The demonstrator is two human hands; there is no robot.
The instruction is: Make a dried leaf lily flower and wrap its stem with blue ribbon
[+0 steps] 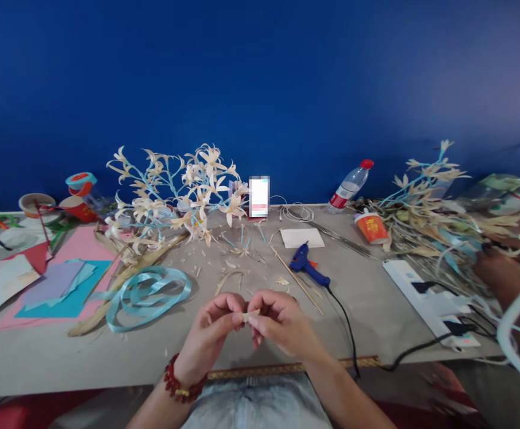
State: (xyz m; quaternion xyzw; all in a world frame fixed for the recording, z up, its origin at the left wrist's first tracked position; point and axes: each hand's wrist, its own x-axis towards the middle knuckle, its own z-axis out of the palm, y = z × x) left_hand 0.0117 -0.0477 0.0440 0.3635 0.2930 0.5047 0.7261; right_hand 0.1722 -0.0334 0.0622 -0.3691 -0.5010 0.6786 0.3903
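Observation:
Between both hands, near the table's front edge, is a small pale strip [251, 314] that looks like a piece of dried husk. My left hand [219, 325], with a red bead bracelet at the wrist, pinches its left end. The thumb and fingers of my right hand [280, 322] are closed on the other end. Just beyond the hands lie cream scraps [281, 281] and thin sticks [298, 280]. A blue glue gun [309, 265] rests to the right, its black cord running off the front edge.
Handmade cream flowers [206, 179] on blue stems stand at the back. Coiled light-blue ribbon [148, 298] and coloured paper [58, 292] lie left. On the right are a power strip [425, 304], an orange cup [371, 228], a leaning bottle [350, 186] and another person's hand [497, 268].

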